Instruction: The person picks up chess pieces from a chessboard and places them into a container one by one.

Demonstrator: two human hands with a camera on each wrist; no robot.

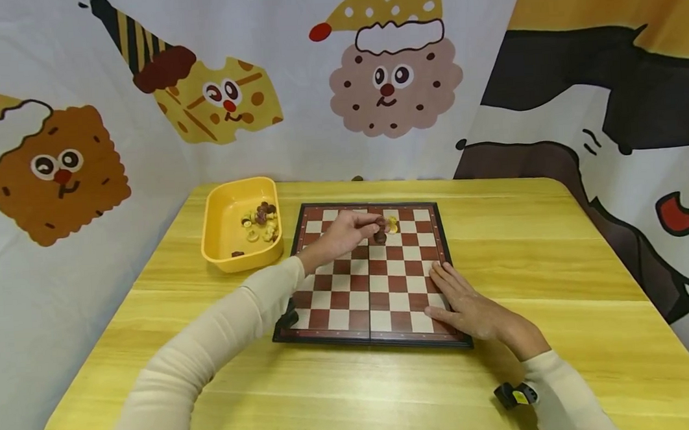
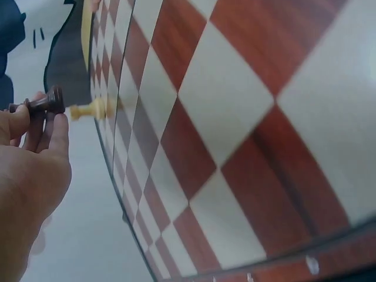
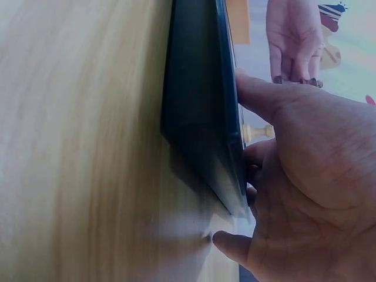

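My left hand point(image 1: 345, 234) reaches over the far half of the chessboard point(image 1: 339, 283) and pinches a dark brown chess piece point(image 2: 48, 104) between thumb and fingers. The piece's round base points toward the board. Right beside it, a pale yellow chess piece point(image 1: 393, 225) stands upright on a square; its top comes close to the dark base in the left wrist view. Fingers extended, my right hand point(image 1: 469, 309) rests on the board's near right edge. The right wrist view shows the palm point(image 3: 317, 176) and the board's dark side point(image 3: 200, 106).
A yellow plastic tub point(image 1: 219, 238) holding several dark and yellow chess pieces point(image 1: 263, 224) stands left of the board. Both lie on a wood-grain table point(image 1: 527, 244). Behind the table hangs a white cloth point(image 1: 304, 113) printed with cartoon biscuits.
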